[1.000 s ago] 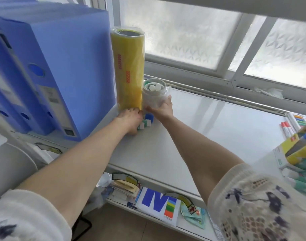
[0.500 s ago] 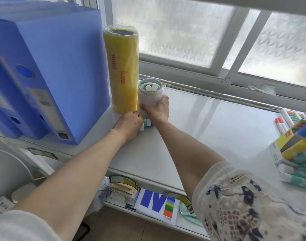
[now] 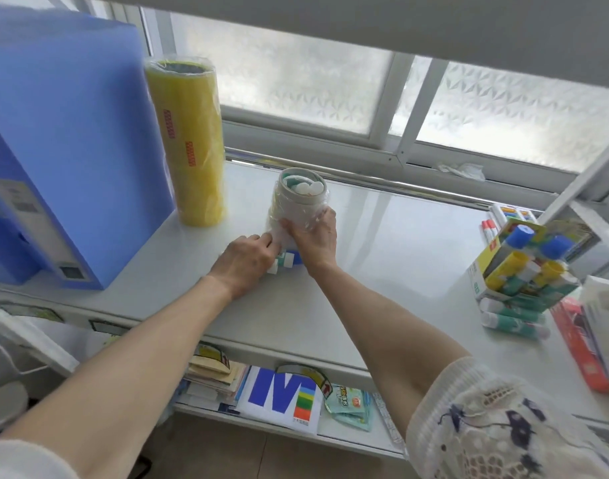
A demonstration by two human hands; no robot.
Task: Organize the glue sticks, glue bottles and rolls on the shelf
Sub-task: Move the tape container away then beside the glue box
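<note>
A tall yellow roll (image 3: 189, 143) wrapped in plastic stands upright on the white shelf (image 3: 399, 250), beside the blue file boxes. To its right stands a shorter white roll (image 3: 298, 205) in clear wrap, with white-capped glue sticks inside its core. My right hand (image 3: 315, 236) grips this white roll low on its right side. My left hand (image 3: 244, 261) rests on the shelf at the roll's base, fingers touching it and covering small glue bottles (image 3: 287, 260) lying there. At the far right a yellow-green box (image 3: 524, 267) holds several blue-capped glue sticks, with more glue sticks (image 3: 510, 316) lying beside it.
Blue file boxes (image 3: 64, 140) fill the shelf's left end. Markers (image 3: 503, 219) lie at the back right, a red box (image 3: 586, 344) at the right edge. A frosted window runs behind the shelf. Papers and packets (image 3: 282, 395) sit on the lower shelf.
The white roll has moved right, away from the yellow roll it stood against. Both hands went with it, and the view has shifted.
</note>
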